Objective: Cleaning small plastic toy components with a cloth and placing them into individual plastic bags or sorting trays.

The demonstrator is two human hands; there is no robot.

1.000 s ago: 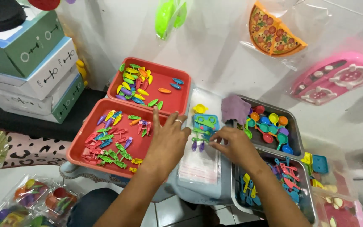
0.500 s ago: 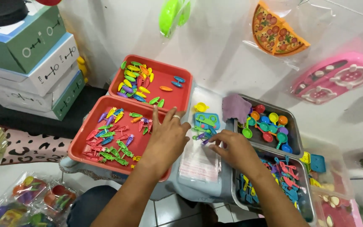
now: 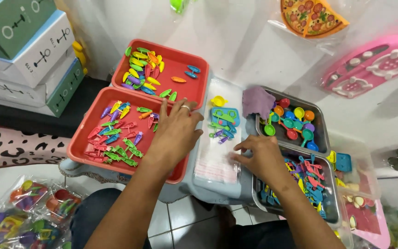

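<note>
A person's left hand (image 3: 176, 133) rests flat, fingers spread and empty, on the near red tray (image 3: 81, 152) of toy carrots (image 3: 120, 133), while the right hand (image 3: 261, 159), fingers loosely curled and empty, presses the stack of clear bags (image 3: 215, 166) beside small toy pieces (image 3: 222, 122).

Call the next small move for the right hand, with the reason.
Probably pinch up the top clear plastic bag. The right hand lies flat on the stack's edge, its grip open and empty. A small pile of toy pieces lies just beyond on the stack, unbagged. The left hand rests open over the near red tray.
</note>
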